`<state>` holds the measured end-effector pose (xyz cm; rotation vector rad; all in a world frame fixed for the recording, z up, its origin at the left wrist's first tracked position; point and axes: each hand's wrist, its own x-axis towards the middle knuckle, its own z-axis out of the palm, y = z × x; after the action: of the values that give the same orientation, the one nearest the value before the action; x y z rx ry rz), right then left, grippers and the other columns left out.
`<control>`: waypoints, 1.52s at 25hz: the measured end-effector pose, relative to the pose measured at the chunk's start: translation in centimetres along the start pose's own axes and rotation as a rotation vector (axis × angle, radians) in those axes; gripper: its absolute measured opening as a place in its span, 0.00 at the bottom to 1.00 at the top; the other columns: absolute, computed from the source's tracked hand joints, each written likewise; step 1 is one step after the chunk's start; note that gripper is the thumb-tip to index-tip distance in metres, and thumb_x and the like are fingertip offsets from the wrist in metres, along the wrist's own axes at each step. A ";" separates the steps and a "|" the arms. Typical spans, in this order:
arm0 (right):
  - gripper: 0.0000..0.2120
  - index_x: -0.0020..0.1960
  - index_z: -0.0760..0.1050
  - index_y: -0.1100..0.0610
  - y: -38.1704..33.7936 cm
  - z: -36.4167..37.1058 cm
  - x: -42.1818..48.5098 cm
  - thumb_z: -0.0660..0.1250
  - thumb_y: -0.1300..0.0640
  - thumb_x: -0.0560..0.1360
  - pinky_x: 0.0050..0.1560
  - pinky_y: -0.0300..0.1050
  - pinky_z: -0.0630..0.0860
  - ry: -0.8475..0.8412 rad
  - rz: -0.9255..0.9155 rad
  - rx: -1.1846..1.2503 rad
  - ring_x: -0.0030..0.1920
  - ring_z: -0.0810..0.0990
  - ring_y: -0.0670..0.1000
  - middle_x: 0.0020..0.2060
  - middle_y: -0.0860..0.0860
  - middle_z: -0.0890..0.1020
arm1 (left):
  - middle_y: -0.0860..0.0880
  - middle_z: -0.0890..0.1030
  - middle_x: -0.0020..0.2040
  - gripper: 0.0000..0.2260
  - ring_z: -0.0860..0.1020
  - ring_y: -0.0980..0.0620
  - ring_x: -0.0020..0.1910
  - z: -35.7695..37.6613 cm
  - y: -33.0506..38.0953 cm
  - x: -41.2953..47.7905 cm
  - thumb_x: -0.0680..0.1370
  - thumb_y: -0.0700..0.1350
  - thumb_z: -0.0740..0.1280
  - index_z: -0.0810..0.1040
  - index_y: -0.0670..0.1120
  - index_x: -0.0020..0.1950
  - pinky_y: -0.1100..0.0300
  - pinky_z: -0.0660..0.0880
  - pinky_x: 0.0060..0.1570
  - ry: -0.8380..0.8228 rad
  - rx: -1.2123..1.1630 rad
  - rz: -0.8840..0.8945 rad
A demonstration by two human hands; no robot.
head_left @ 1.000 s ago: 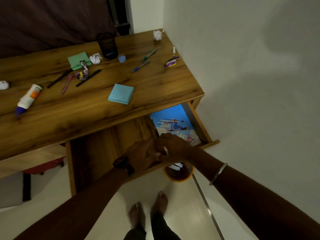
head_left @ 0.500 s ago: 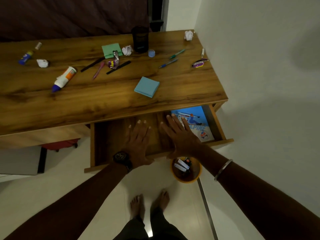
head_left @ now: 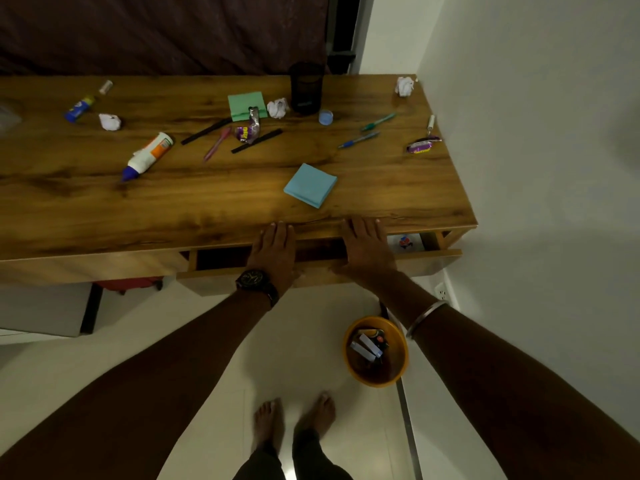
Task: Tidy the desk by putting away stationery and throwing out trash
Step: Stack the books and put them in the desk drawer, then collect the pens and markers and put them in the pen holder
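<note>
My left hand (head_left: 273, 252) and my right hand (head_left: 367, 249) lie flat, fingers spread, on the front of the wooden drawer (head_left: 429, 253), which stands only slightly out from under the desk (head_left: 207, 202). On the desk lie a blue sticky pad (head_left: 310, 185), a green sticky pad (head_left: 246, 105), a glue bottle (head_left: 149, 154), several pens such as a blue pen (head_left: 359, 139), crumpled paper balls (head_left: 278, 107) and candy wrappers (head_left: 422, 145). A black mesh pen cup (head_left: 306, 87) stands at the back.
An orange waste bin (head_left: 376, 351) with trash inside stands on the floor under my right forearm. A white wall (head_left: 554, 168) runs along the desk's right end, with a socket (head_left: 440, 292) low down. My bare feet (head_left: 294, 420) are on the white floor.
The drawer has slid most of the way in under the desk, pushed by both flat hands. The blue booklet inside is now almost hidden.
</note>
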<state>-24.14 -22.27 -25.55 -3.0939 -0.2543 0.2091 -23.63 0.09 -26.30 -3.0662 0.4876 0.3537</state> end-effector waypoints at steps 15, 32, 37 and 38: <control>0.33 0.69 0.72 0.51 -0.8 -1.7 4.2 0.74 0.37 0.70 0.61 0.58 0.72 0.027 0.072 -0.009 0.65 0.74 0.62 0.65 0.58 0.75 | 0.42 0.69 0.74 0.19 0.65 0.40 0.75 -4.0 0.8 2.7 0.82 0.45 0.58 0.67 0.46 0.73 0.42 0.71 0.65 0.033 0.036 -0.034; 0.18 0.67 0.77 0.52 5.4 -8.8 19.9 0.64 0.56 0.79 0.62 0.56 0.75 0.086 0.163 0.054 0.65 0.76 0.62 0.66 0.57 0.78 | 0.45 0.79 0.59 0.08 0.79 0.43 0.57 -11.5 -4.4 18.5 0.81 0.44 0.62 0.77 0.46 0.58 0.47 0.78 0.55 0.133 -0.291 0.044; 0.23 0.73 0.72 0.50 8.1 -8.9 24.7 0.65 0.52 0.79 0.69 0.60 0.69 -0.017 0.214 0.050 0.72 0.69 0.64 0.73 0.58 0.71 | 0.36 0.85 0.45 0.07 0.84 0.35 0.43 -9.8 -3.2 26.5 0.75 0.41 0.68 0.84 0.38 0.46 0.40 0.82 0.48 0.311 -0.348 0.185; 0.21 0.72 0.74 0.49 8.4 -8.7 25.2 0.66 0.51 0.79 0.68 0.61 0.69 -0.009 0.210 0.048 0.72 0.69 0.64 0.73 0.58 0.71 | 0.36 0.85 0.42 0.11 0.84 0.35 0.40 -9.3 -2.8 28.4 0.76 0.43 0.66 0.84 0.38 0.43 0.41 0.82 0.45 0.236 -0.385 0.176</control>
<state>3.07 -26.55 -20.62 -3.0689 0.0757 0.2301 5.62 -6.33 -23.72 -3.4686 0.7877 0.0933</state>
